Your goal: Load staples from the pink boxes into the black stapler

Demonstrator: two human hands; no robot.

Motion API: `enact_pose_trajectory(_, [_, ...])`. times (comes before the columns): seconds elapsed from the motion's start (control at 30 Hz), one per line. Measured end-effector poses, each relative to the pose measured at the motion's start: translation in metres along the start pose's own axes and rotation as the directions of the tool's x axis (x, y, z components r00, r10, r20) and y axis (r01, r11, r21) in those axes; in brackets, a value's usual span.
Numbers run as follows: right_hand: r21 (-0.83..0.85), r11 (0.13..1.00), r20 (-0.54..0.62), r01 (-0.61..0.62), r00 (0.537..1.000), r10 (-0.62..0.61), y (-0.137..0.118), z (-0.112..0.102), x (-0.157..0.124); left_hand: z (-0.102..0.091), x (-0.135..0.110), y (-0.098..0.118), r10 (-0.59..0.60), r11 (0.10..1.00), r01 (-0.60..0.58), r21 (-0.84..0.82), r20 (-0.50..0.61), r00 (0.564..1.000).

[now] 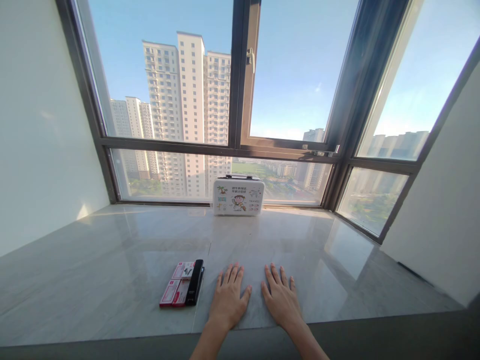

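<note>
My left hand (228,296) lies flat, palm down, on the grey marble sill, its fingers pointing towards the window. A short way to its right, my right hand (280,295) rests in the same manner, fingers spread and holding nothing. Just left of my left hand, apart from it, is a black stapler (195,282). Small red-and-white boxes (169,292) lie flat against the stapler's left side; one on top bears a picture of staples.
A white case (239,197) with cartoon prints and a black handle stands upright against the window at the back. The marble sill (123,280) ends at a front edge near my wrists. Dark window frames (168,145) and white walls bound the sill.
</note>
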State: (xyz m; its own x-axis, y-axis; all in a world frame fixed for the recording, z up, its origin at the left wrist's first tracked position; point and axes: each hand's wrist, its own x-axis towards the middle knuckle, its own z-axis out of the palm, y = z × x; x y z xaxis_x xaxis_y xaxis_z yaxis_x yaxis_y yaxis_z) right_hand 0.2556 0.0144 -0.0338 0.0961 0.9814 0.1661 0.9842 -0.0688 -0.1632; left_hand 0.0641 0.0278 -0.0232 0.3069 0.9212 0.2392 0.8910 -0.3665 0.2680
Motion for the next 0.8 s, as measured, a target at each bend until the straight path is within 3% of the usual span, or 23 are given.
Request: enact_pose_trajectory(0.8, [-0.063, 0.997, 0.009, -0.055, 0.998, 0.056, -0.008, 0.007, 0.015, 0.001, 0.000, 0.001, -0.012, 1.000, 0.012, -0.026, -0.015, 1.000])
